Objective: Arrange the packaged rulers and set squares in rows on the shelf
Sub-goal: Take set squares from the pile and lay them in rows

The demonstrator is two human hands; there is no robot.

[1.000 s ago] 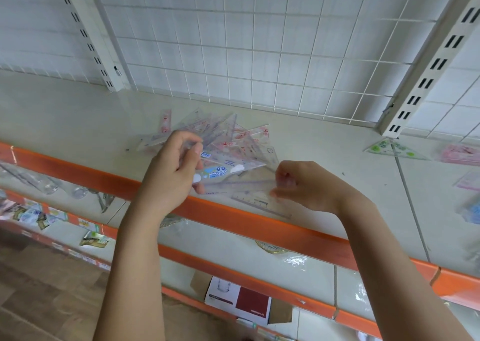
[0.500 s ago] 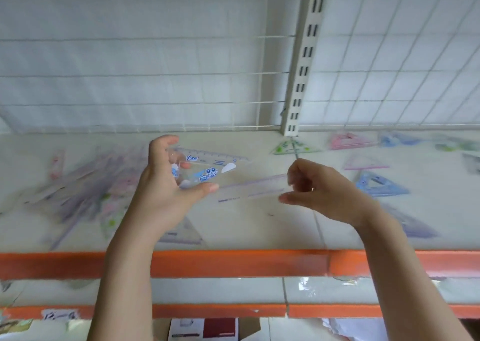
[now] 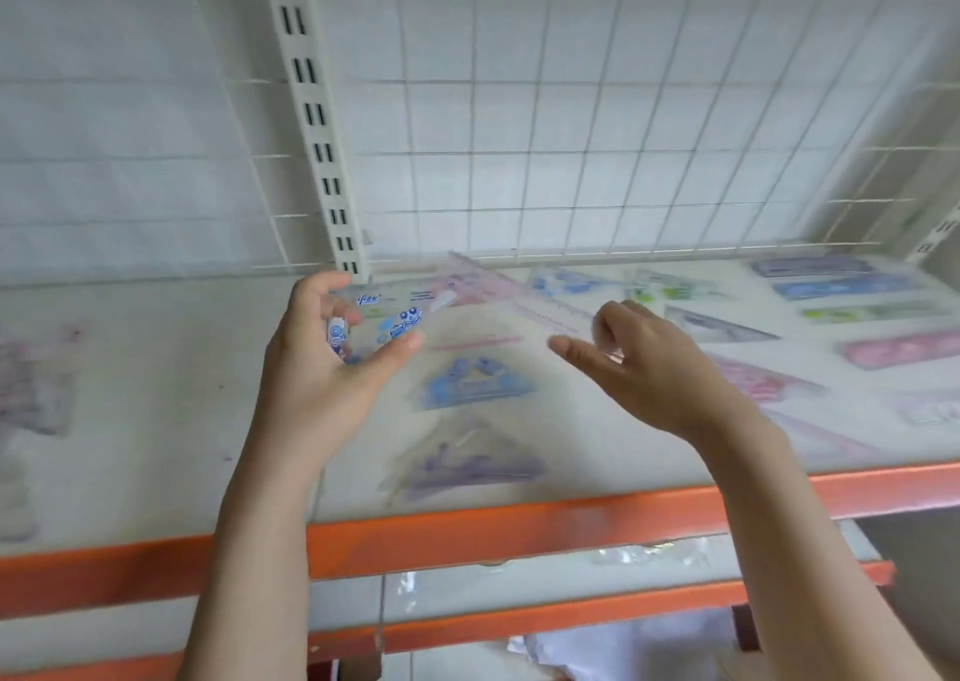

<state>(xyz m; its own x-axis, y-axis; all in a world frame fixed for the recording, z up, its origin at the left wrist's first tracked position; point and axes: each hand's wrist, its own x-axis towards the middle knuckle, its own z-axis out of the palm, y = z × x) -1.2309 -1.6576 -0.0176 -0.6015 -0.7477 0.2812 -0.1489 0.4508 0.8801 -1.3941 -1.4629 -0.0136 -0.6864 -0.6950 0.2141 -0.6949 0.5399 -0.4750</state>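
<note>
Two clear packets are in the air above the shelf [image 3: 156, 420]: a blue-printed set square packet [image 3: 387, 317] pinched between thumb and fingers of the left hand [image 3: 322, 368], and a long ruler packet [image 3: 524, 298] held at its near end by the curled fingers of the right hand [image 3: 639, 363]. The step looks like sorting by kind; next each packet needs an open slot in its own row. Blue [image 3: 475, 384] and purple [image 3: 467, 465] triangles already lie just below the hands, with coloured ruler packs [image 3: 841, 288] stacked in rows at far right. An unsorted heap [image 3: 31, 384] waits at far left, blurred
</note>
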